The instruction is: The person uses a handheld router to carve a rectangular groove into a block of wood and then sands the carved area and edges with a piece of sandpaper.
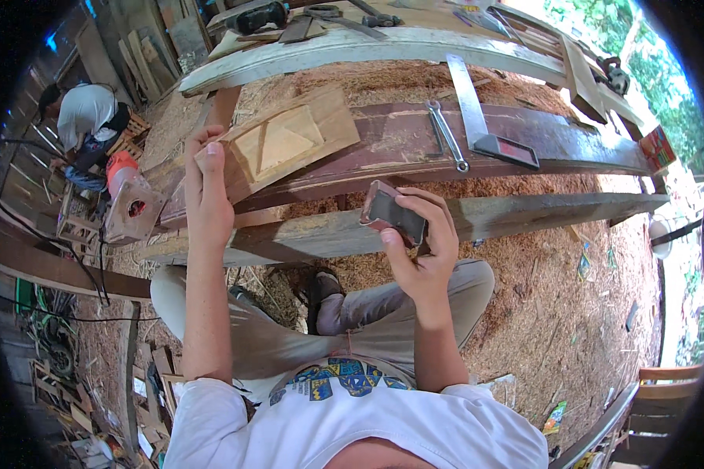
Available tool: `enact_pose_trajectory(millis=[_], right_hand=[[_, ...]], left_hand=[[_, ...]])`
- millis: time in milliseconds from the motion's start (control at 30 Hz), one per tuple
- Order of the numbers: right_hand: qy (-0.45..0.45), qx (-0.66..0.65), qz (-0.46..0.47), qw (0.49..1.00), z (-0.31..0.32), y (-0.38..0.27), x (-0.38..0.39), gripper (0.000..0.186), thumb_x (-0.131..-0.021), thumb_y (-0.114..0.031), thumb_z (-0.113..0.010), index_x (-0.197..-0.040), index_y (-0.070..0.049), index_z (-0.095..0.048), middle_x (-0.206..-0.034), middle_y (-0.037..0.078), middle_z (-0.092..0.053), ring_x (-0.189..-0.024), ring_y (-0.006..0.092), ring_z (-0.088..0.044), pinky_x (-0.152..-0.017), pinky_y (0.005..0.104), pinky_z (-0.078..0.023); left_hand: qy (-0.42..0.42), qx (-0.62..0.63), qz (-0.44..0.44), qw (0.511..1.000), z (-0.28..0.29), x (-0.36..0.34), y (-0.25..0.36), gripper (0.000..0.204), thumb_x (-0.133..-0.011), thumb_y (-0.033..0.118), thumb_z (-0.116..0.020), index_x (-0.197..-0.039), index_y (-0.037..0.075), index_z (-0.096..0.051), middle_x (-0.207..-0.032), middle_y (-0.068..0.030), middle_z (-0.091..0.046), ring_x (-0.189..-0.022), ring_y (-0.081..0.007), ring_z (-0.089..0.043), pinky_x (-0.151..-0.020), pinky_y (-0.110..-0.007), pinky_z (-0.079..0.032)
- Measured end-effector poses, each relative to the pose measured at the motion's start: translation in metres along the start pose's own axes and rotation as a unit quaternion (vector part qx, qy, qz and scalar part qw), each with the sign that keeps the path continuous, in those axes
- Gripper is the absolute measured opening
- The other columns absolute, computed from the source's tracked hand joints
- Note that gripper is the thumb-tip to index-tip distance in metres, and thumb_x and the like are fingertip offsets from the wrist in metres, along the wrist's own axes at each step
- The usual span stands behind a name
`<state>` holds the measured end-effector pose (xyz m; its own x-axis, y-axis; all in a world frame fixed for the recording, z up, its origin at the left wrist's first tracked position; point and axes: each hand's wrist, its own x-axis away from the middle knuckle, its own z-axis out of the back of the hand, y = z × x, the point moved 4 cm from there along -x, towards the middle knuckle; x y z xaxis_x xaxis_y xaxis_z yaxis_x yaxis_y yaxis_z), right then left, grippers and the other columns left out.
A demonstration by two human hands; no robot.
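My left hand [211,191] is closed on the left end of a light wooden panel [340,125] with a recessed middle. The panel rests slanted on a dark red-brown plank [383,141]. In my right hand [430,246] is a small dark sanding block [393,211], gripped between thumb and fingers and raised above the near beam, apart from the panel. To its right on the plank lie a combination wrench [448,139], a thin dark hex key [435,129] and a try square [467,98] with a metal blade.
A grey beam [547,215] crosses in front of my knees. At the left stands an orange tool with a pale square base [135,209]. A white beam [352,51] and hand tools lie at the far side. Another person [90,117] sits far left. Shavings cover the floor [540,328].
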<state>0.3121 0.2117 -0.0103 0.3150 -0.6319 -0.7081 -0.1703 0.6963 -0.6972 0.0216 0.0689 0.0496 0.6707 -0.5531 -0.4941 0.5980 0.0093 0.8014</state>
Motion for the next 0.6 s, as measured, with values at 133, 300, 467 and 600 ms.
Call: enact_pose_trajectory(millis=[133,300,467,600], right_hand=[[0.019,0.01,-0.02,1.0,-0.004,0.0,0.0,0.039,-0.089,-0.01,-0.084,-0.126,-0.004,-0.073,-0.128,0.019,-0.074,-0.118,0.0333,-0.072,-0.103,0.0423,-0.056],[0.05,0.012,-0.05,0.997,-0.01,-0.005,-0.001,0.034,-0.098,-0.011,-0.077,-0.129,-0.001,-0.071,-0.129,0.019,-0.073,-0.119,0.032,-0.071,-0.105,0.0416,-0.055],[0.047,0.026,-0.08,0.995,-0.009,-0.003,0.0,0.031,-0.107,-0.015,-0.069,-0.135,0.0,-0.066,-0.131,0.018,-0.068,-0.122,0.0288,-0.066,-0.107,0.0408,-0.052],[0.03,0.048,-0.072,0.996,-0.014,-0.008,0.004,0.032,-0.106,-0.013,-0.069,-0.135,-0.001,-0.064,-0.132,0.017,-0.065,-0.124,0.0286,-0.063,-0.109,0.0397,-0.049]], left_hand=[[0.017,0.0,-0.075,0.997,-0.001,-0.01,0.001,0.048,-0.119,0.046,-0.045,-0.146,0.008,-0.056,-0.137,-0.0126,-0.064,-0.131,-0.0229,-0.059,-0.117,-0.038,-0.041],[-0.007,0.189,0.007,0.982,-0.021,-0.007,0.006,0.047,-0.119,0.045,-0.046,-0.132,0.001,-0.057,-0.132,-0.013,-0.062,-0.128,-0.0208,-0.056,-0.117,-0.036,-0.039],[-0.052,0.125,-0.105,0.985,-0.027,0.006,0.015,0.066,-0.099,0.045,-0.082,-0.139,0.002,-0.05,-0.132,-0.0112,-0.06,-0.128,-0.0217,-0.056,-0.111,-0.037,-0.046],[-0.037,0.057,-0.255,0.965,-0.027,0.011,0.022,0.089,-0.077,0.028,-0.101,-0.146,0.005,-0.05,-0.138,-0.0146,-0.061,-0.13,-0.029,-0.061,-0.11,-0.043,-0.051]])
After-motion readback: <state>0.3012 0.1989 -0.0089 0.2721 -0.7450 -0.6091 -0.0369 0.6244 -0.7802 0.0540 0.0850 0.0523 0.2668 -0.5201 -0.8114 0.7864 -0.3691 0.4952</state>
